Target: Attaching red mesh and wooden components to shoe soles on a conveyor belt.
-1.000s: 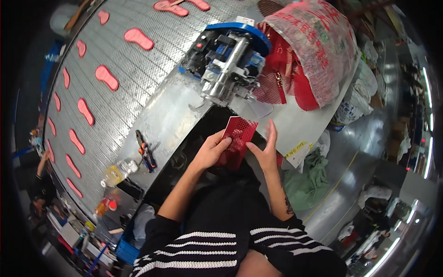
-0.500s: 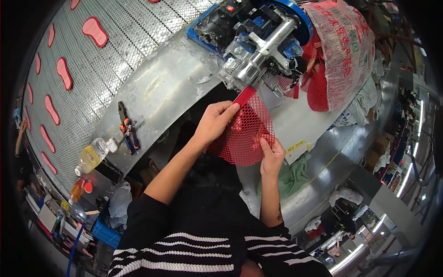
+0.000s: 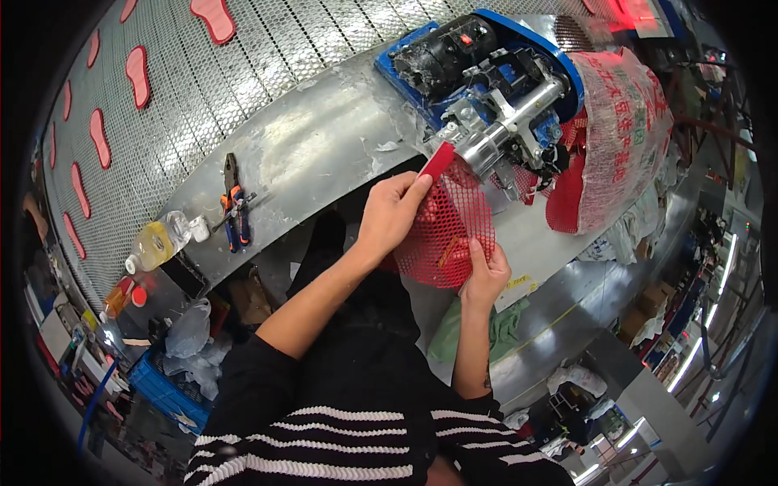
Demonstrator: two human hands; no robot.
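Observation:
A piece of red mesh fabric (image 3: 450, 223) with a solid red band (image 3: 438, 162) along its upper left edge hangs between my hands. My left hand (image 3: 395, 212) is closed on the band, thumb on top. Lower right, my right hand (image 3: 486, 274) pinches the side of the mesh between thumb and fingers. The band's upper end is beside the metal roller (image 3: 486, 150) of a blue and black machine (image 3: 494, 89). Whether band and roller touch, I cannot tell.
A conveyor mesh belt (image 3: 267, 69) carrying red sole-shaped pieces (image 3: 138, 77) runs at the left. Pliers (image 3: 233, 206) and a bottle of yellow liquid (image 3: 154, 245) lie on the metal ledge. A large sack (image 3: 620, 138) with red mesh stands right of the machine.
The view has shifted, so the machine and ledge appear farther right. Both hands and the mesh are now farther left relative to the machine, and the band's end shows beside the roller.

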